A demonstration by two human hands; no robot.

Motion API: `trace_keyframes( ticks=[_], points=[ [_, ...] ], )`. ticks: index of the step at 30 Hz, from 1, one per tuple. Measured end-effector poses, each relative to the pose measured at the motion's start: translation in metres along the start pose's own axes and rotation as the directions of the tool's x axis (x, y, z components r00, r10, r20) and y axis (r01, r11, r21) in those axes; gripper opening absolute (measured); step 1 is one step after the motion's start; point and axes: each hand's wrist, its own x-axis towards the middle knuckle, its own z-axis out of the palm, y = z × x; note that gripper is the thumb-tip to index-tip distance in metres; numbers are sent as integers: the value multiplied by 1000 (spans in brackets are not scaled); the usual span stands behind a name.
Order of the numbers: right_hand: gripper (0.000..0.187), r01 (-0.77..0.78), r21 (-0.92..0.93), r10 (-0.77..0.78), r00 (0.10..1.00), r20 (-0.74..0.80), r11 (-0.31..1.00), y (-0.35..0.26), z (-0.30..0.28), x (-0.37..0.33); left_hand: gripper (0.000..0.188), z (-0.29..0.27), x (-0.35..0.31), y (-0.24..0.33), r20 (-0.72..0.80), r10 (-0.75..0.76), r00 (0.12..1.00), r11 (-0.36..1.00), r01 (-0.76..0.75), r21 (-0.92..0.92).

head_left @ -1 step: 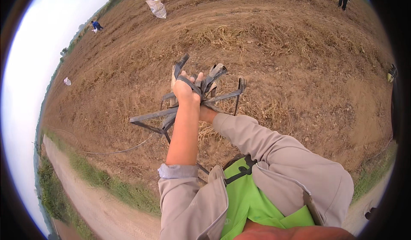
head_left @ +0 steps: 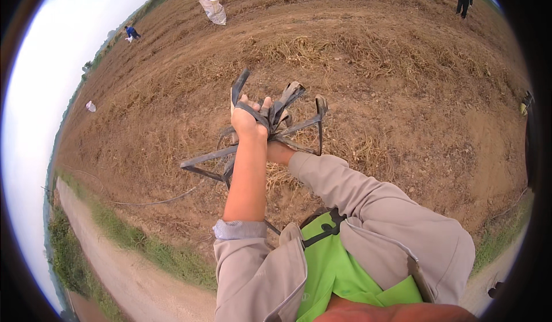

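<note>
Flat black plastic strips (head_left: 302,125), folded and dusty with soil, are gathered in a bundle in front of me. My left hand (head_left: 249,119) is closed round the bundle, with one strip wrapped across its palm and fingers. Bent loops and ends stick out to both sides, and one strip end stands up above the fingers. My right hand (head_left: 278,153) reaches in behind my left wrist, against the underside of the bundle. Its fingers are hidden there, so its grip does not show.
Brown soil with dry plant stalks (head_left: 305,49) spreads ahead. A white sack (head_left: 213,12) stands far off, another pale sack (head_left: 91,107) at left. One person in dark clothes (head_left: 463,0) is far right, one in blue (head_left: 131,33) far left. A pale track (head_left: 132,270) runs lower left beside grass.
The strip loops on the left have shifted slightly to the right and sagged. Both hands stay nearly in place on the bundle.
</note>
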Motion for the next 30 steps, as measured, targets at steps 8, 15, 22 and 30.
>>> trace_keyframes(
  ticks=[8, 15, 22, 30],
  points=[
    [49, 124, -111, -103, 979, 178, 986, 3, 25, 14, 3, -67, 24, -7, -183, -21, 983, 993, 1, -114],
    [55, 78, 102, -73, 996, -55, 992, -9, 34, 32, 6, -57, 13, 8, -137, -78, 988, 986, 56, -159],
    [49, 30, 378, 145, 893, -427, 925, -55, -38, 46, 81, -89, 6, 47, 258, 163, 952, 661, -299, 688],
    [15, 443, 624, 32, 799, -601, 644, -109, -114, 17, 111, -179, -66, -59, 413, -197, 889, 406, -309, 860]
  ],
)
